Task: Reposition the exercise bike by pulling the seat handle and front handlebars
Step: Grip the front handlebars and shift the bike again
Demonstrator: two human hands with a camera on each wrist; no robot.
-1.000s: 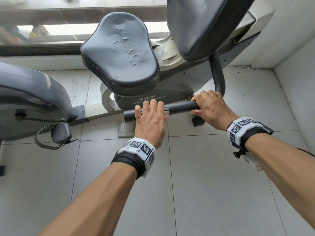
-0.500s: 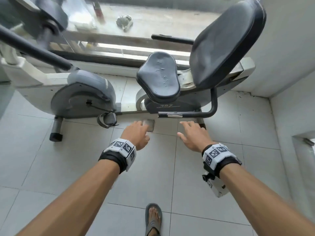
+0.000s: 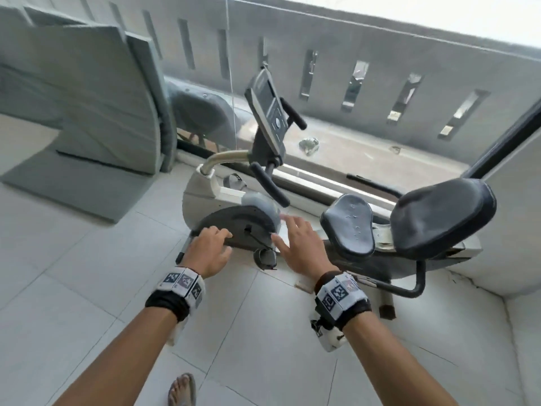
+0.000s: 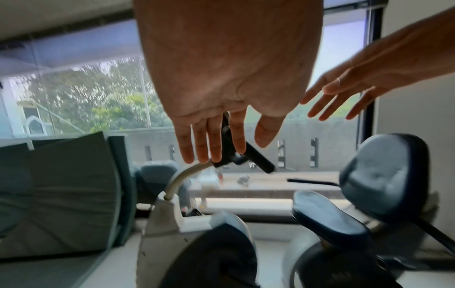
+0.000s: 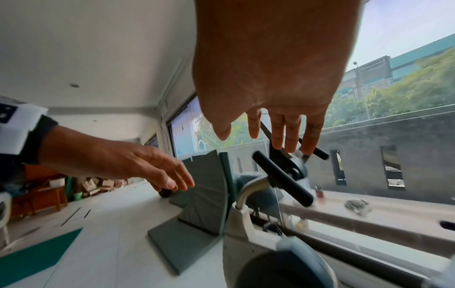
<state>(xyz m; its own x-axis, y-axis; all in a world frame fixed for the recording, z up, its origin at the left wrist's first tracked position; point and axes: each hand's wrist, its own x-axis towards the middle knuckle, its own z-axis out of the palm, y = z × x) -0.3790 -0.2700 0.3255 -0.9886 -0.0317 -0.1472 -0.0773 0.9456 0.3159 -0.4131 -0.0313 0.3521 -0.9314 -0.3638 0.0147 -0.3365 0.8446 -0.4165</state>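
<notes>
The recumbent exercise bike stands along the window. Its black seat and backrest are on the right, with the black seat handle below them. The front handlebars and console rise at the middle. My left hand and right hand hover in front of the flywheel cover, fingers straight, holding nothing. In the left wrist view the left hand is spread before the handlebars. The right wrist view has the right hand short of the handlebars.
Grey-green folded mats lean upright at the left, close to the bike's front. A pedal sticks out toward me. A white wall hems in the seat end. My sandalled foot stands on the tiled floor.
Both hands have let go of the seat handle, drawn back and moved left toward the bike's front. The head view has swung from the seat to the handlebars.
</notes>
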